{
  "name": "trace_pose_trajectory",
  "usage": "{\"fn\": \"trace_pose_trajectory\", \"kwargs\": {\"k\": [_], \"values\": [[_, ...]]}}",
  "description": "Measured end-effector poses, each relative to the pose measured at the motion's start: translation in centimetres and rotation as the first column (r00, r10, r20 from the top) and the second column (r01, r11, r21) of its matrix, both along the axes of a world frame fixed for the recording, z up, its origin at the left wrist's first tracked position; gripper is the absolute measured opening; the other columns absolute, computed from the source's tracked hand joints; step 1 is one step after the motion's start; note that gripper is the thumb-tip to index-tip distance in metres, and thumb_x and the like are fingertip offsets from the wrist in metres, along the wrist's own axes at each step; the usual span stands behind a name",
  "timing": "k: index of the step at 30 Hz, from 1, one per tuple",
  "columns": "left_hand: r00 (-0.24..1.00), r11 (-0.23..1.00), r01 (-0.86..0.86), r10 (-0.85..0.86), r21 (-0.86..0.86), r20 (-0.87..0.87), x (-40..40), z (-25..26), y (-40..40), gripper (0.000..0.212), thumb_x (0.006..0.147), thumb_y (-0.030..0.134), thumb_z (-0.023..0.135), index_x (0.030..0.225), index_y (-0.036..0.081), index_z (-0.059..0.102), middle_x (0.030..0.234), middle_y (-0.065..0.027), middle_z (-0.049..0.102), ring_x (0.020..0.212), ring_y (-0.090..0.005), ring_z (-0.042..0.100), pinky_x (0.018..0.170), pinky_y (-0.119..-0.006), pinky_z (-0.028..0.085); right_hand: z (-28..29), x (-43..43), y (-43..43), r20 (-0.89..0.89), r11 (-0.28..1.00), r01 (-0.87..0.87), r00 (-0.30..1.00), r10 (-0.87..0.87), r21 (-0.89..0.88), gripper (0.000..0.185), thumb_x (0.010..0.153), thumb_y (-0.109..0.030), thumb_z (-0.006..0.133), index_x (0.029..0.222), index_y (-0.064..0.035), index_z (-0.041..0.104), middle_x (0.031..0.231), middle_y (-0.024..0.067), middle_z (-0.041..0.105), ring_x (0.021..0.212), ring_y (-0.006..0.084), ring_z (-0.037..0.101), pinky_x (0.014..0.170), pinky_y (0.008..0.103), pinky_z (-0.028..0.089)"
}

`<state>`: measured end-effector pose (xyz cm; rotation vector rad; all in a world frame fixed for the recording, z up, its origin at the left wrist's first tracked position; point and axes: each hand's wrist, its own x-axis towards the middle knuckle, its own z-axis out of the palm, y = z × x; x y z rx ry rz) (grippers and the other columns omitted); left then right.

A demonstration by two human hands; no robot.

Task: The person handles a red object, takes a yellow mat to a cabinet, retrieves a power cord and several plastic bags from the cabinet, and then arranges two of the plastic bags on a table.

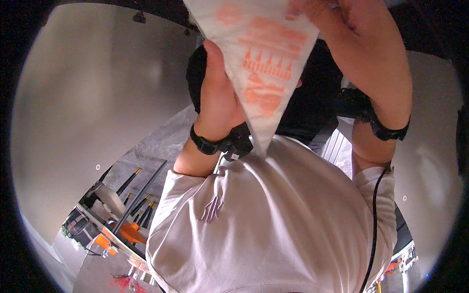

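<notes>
A white triangular piece (271, 62), thin like paper or cloth and bearing orange print, hangs point down in front of the pale shirt (278, 219). My left hand (221, 91) holds its left edge, thumb in front and fingers behind; a fingertip shows past the right edge. Near the top right, my right hand (340, 18) has its fingers on the upper part of the piece; some of them are cut off by the picture's top. Both wrists wear black straps with small devices. The upper end of the piece lies out of view.
Large smooth grey-beige surfaces stand at left (73, 91) and right (432, 146). At lower left are dark tapered legs with gold tips (128, 181), a dark bar (143, 194) and orange items (130, 232). A black cable (375, 212) runs down the right sleeve.
</notes>
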<state>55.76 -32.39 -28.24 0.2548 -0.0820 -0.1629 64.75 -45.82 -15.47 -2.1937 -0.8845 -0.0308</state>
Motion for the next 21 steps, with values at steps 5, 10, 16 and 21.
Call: {"fn": "trace_pose_trajectory", "kwargs": {"k": [5,10,16,21], "values": [[0.999,0.956,0.032,-0.032,-0.291,0.007,-0.9,-0.4,-0.1,0.093,0.08,0.079,0.032,0.141,0.008,0.031,0.14,-0.0108,0.041,0.124,-0.034,0.043,0.097,-0.05,0.043,3.3,0.1,0.4,-0.489,0.95,-0.146,0.872,-0.008,-0.276,0.009,0.092,-0.008,0.052,0.093,0.0002,0.057,0.077,0.0134,0.062,0.065,0.0163,0.062,0.058,0.0293,0.049],[0.982,0.904,0.171,-0.189,-0.391,-0.008,-0.3,0.1,-1.4,0.127,0.056,0.096,0.032,0.145,0.007,0.019,0.141,-0.0256,0.034,0.118,-0.0436,0.047,0.088,-0.063,0.044,1.8,-1.0,-0.2,-0.249,0.983,-0.181,0.953,0.173,-0.009,0.011,0.092,-0.009,0.053,0.094,0.0012,0.057,0.073,0.0113,0.061,0.061,0.0136,0.059,0.056,0.0267,0.048],[0.945,0.996,0.093,-0.088,-0.001,0.316,0.6,-1.7,-1.5,0.129,0.054,0.096,0.034,0.145,0.006,0.018,0.141,-0.0278,0.032,0.114,-0.0424,0.05,0.089,-0.062,0.044,3.2,-0.7,-0.5,-0.525,0.996,-0.09,0.848,0.068,-0.017,0.016,0.092,-0.013,0.054,0.096,0.0017,0.059,0.077,0.0113,0.061,0.064,0.0155,0.06,0.058,0.0271,0.048],[0.994,0.998,0.049,-0.053,0.041,0.099,-0.7,-2.5,-0.6,0.13,0.053,0.096,0.035,0.145,0.006,0.018,0.139,-0.0273,0.034,0.114,-0.0422,0.051,0.088,-0.061,0.045,-0.4,-6.1,-0.6,0.17,0.997,-0.071,0.983,0.074,-0.024,0.019,0.071,0.003,0.06,0.088,-0.004,0.065,0.077,0.007,0.064,0.053,0.0195,0.059,0.054,0.0344,0.048]]}}
